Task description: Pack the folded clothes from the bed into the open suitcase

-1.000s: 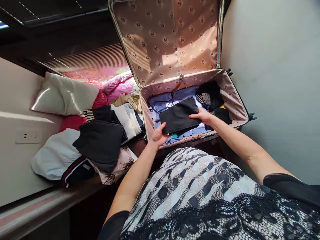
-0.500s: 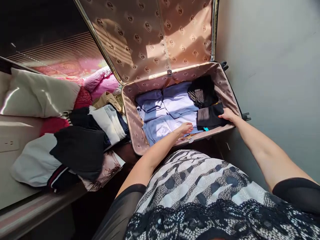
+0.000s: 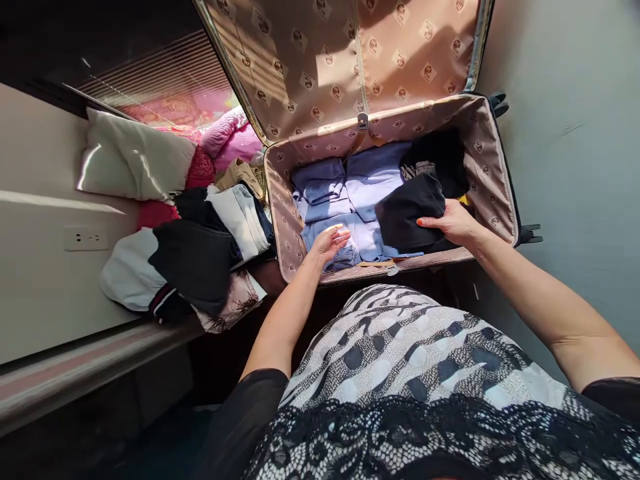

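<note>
My right hand grips the right edge of a folded black garment, thumb on top, raised a little at the right end of the open suitcase. Over the left front of the case, my left hand holds nothing, its fingers apart. Beneath it lie folded blue garments, set side by side across the case. Another black garment, partly patterned, rests in the back right corner. A small yellow patch shows beside my right hand; what it belongs to is hidden.
The raised suitcase lid stands at the back, with a grey wall on the right. Left of the case, piled clothes lie on a ledge, with a pale pillow behind. A wall socket is at far left.
My right hand has lifted the black garment off the right front of the case and shifted it leftward. My left hand has moved left over the blue garments. The view has shifted too.
</note>
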{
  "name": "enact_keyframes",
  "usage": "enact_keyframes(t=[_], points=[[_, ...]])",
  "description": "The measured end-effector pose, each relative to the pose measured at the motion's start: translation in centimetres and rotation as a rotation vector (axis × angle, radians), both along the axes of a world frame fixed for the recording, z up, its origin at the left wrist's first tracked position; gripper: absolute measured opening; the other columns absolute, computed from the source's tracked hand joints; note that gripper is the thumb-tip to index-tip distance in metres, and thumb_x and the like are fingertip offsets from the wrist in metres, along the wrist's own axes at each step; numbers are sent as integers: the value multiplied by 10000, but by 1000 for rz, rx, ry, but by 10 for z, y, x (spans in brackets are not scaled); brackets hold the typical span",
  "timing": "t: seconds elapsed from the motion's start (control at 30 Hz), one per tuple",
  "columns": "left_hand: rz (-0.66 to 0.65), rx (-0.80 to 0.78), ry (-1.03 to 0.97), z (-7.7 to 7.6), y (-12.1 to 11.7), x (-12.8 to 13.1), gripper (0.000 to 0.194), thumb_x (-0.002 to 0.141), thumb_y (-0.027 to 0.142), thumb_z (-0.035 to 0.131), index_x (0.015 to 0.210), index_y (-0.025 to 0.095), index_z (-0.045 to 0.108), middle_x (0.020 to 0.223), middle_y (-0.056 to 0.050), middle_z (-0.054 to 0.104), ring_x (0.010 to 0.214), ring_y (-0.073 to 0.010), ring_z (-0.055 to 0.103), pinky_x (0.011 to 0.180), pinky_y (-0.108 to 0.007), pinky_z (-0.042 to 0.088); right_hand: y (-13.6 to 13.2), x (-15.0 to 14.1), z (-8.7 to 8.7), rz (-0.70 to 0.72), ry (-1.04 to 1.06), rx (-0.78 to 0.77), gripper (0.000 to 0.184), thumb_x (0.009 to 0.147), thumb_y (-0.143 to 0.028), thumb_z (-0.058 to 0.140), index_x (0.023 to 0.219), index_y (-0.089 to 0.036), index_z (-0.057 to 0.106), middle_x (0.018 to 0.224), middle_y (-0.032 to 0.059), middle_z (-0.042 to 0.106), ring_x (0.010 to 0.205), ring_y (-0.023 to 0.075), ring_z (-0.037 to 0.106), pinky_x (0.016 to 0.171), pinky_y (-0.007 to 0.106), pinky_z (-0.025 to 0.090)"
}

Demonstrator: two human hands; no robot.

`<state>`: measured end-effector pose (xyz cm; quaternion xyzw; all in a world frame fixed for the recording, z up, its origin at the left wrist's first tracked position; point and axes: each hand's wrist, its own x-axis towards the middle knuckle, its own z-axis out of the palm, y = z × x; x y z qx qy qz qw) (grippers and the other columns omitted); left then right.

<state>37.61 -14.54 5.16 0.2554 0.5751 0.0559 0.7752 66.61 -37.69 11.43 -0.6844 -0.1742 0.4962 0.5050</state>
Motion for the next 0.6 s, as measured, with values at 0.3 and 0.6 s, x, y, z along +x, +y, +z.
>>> enact_keyframes(t=[0.3,0.6], points=[[-145,301,216,-8,-8,-2,191,880,183,816,1022,187,689,1014,-116,738,1110,-276,730,1050,-415,559,7,-7,-67,407,-373,-582,553,722,-362,994,1148,-131,727,1108,176,790,1091,337,736,1023,471,611],[-864,743,-122,-31,-65,40,506,578,-73,820,991,215,861,1275,-157,669,1398,-434,572,1340,-532,346,17,-19,-99,702,-749,-446,876,818,-292,916,1587,-124,531,948,68,701,697,174,646,774,274,526]])
